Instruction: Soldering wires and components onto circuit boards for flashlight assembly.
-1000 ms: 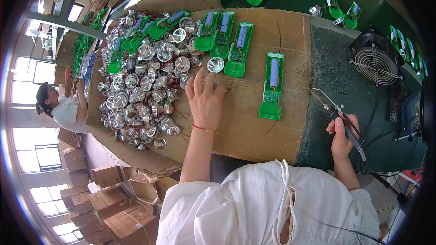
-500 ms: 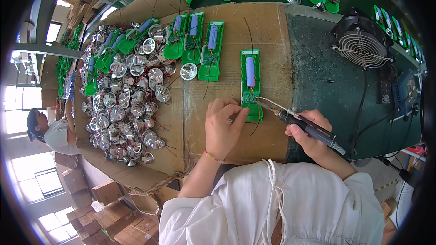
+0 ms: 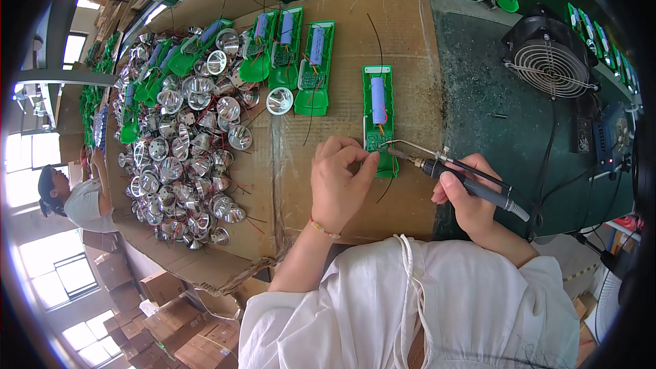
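Note:
A green plastic housing lies on the cardboard in front of me, with a purple cylindrical battery and a small circuit board in it. My right hand grips a soldering iron, which has a thin curved metal tube alongside. The tips of both reach the lower end of the board. My left hand is closed in a pinch at the board's lower left; whatever lies between its fingertips is hidden. A dark wire sticks out above the housing and another below it.
On the left, a cardboard box holds many silver reflector cups, with several green housings on top. One loose reflector lies beside it. A black fan and a blue power unit stand right. Far left is another person.
My view has shifted slightly. The soldering iron still points at the board, its tip a little differently placed, and my left hand stays pinched close to the board.

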Tool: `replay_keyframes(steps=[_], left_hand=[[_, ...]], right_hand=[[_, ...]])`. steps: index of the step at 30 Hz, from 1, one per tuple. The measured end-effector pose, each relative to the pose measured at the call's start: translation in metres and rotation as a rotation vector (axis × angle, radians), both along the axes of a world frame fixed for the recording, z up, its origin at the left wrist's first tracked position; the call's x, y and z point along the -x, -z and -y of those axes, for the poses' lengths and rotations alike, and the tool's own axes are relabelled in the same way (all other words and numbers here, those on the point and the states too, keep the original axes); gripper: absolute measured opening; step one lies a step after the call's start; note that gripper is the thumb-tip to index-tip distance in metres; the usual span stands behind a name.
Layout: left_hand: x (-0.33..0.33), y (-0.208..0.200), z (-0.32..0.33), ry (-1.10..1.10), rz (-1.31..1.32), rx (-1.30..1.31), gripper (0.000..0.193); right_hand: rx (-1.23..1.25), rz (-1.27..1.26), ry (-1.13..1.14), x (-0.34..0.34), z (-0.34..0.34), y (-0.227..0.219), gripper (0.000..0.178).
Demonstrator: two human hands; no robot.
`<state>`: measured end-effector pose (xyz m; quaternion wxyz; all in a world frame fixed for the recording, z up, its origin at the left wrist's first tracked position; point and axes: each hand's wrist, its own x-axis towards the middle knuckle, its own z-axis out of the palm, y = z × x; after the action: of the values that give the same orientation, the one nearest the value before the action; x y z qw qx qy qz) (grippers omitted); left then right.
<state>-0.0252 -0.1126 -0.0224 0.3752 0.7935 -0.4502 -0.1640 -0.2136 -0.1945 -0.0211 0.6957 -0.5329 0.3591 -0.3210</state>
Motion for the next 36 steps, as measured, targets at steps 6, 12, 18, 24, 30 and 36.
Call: replay_keyframes(steps=[6, 12, 18, 24, 30, 36], left_hand=[[-0.001, 0.000, 0.002, -0.003, 0.003, 0.000, 0.011], [-0.001, 0.000, 0.001, -0.015, 0.008, -0.006, 0.011], [0.000, -0.001, 0.003, -0.011, 0.015, -0.007, 0.010], [0.003, -0.012, -0.008, -0.053, -0.029, 0.063, 0.014], [0.010, -0.005, -0.009, 0.134, 0.363, 0.160, 0.015], [-0.006, -0.004, -0.005, 0.002, -0.120, -0.005, 0.010]], right_hand=[[0.112, 0.030, 0.067, 0.009, 0.000, -0.001, 0.018], [0.125, 0.033, 0.050, 0.013, 0.000, 0.003, 0.018], [0.110, 0.019, 0.057, 0.015, 0.000, 0.006, 0.017], [0.110, 0.022, 0.059, 0.019, 0.002, 0.003, 0.017], [0.134, 0.021, 0.047, 0.020, 0.004, 0.003, 0.018], [0.184, 0.038, -0.054, 0.007, 0.006, 0.002, 0.016]])
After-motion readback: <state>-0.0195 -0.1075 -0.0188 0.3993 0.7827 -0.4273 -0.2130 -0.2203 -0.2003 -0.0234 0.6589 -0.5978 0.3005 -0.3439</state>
